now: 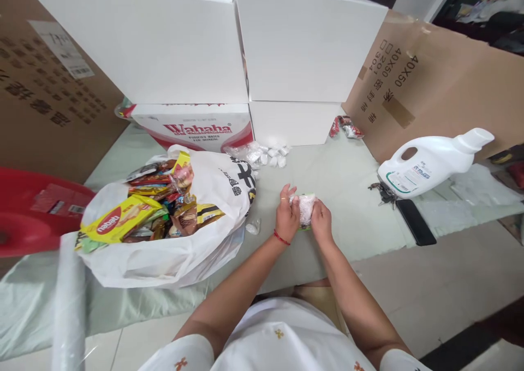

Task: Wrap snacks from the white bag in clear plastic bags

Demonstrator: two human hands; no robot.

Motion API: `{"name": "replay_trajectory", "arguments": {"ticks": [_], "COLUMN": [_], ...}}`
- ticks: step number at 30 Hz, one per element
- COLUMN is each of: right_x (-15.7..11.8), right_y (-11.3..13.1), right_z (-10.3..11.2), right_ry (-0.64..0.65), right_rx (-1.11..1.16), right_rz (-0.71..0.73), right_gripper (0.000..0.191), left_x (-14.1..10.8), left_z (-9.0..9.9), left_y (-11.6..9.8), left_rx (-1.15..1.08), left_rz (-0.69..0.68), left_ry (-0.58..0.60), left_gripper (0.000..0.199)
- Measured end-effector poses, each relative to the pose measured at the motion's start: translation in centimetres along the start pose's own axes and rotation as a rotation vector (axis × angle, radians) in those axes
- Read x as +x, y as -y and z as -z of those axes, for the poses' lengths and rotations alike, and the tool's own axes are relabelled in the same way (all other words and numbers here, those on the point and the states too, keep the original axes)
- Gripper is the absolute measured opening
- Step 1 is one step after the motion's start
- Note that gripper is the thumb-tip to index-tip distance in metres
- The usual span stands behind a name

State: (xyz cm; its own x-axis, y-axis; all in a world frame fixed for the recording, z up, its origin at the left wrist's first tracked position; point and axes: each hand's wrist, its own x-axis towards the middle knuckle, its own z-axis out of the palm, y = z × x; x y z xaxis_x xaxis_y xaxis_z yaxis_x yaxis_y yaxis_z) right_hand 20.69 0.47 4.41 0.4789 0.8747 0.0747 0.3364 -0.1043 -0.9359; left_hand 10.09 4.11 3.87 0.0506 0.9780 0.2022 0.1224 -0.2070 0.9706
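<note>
A small whitish, crinkly packet [306, 209] with green at its edges sits between my two hands, just above or on the table cloth. My left hand [287, 216] grips its left side, thumb on top and a couple of fingers raised. Closed on the right side is my right hand [321, 220]. Left of my hands lies a small clear-wrapped white piece [254, 226]. Beyond it, several white wrapped pieces [275, 155] are heaped by a clear plastic bag [245, 151]. A white plastic bag [216, 196] full of wrapped snacks, among them a yellow packet [123, 218], stands farther left.
White boxes [303, 49] and a Wahaha carton [196, 128] wall the back. Cardboard sheets [434, 87] flank the sides. At right are a white jug [429, 163], keys [383, 193] and a phone [415, 222]. A red plastic object [24, 213] and a plastic roll [69, 305] stand left.
</note>
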Motion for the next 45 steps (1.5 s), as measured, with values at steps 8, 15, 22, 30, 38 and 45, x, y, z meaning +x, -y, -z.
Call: {"name": "replay_trajectory", "arguments": {"ticks": [8, 15, 22, 30, 38, 45], "right_x": [-1.2, -2.2, -2.5, -1.2, -2.2, -2.5], "right_y": [-0.8, -0.3, -0.7, -1.8, -0.4, 0.0], "right_z": [-0.8, -1.2, -0.7, -0.8, 0.4, 0.0], "right_ry": [0.021, 0.06, -0.04, 0.01, 0.173, -0.001], "right_rx": [0.032, 0.063, -0.042, 0.074, 0.071, -0.416], "right_rz": [-0.016, -0.049, -0.068, -0.161, -0.014, 0.334], "right_gripper": [0.049, 0.062, 0.063, 0.072, 0.058, 0.051], "left_x": [-0.3, -1.3, -1.6, -0.1, 1.5, -0.4], "left_z": [0.7, 0.6, -0.6, -1.2, -0.1, -0.2], "left_y": [0.7, -0.8, 0.2, 1.8, 1.4, -1.7], "left_rx": [0.132, 0.191, 0.066, 0.007, -0.073, -0.401], "left_rz": [0.269, 0.131, 0.304, 0.396, 0.453, 0.504], "left_ry": [0.062, -0.03, -0.021, -0.035, -0.079, 0.052], "left_gripper": [0.062, 0.053, 0.062, 0.063, 0.06, 0.041]}}
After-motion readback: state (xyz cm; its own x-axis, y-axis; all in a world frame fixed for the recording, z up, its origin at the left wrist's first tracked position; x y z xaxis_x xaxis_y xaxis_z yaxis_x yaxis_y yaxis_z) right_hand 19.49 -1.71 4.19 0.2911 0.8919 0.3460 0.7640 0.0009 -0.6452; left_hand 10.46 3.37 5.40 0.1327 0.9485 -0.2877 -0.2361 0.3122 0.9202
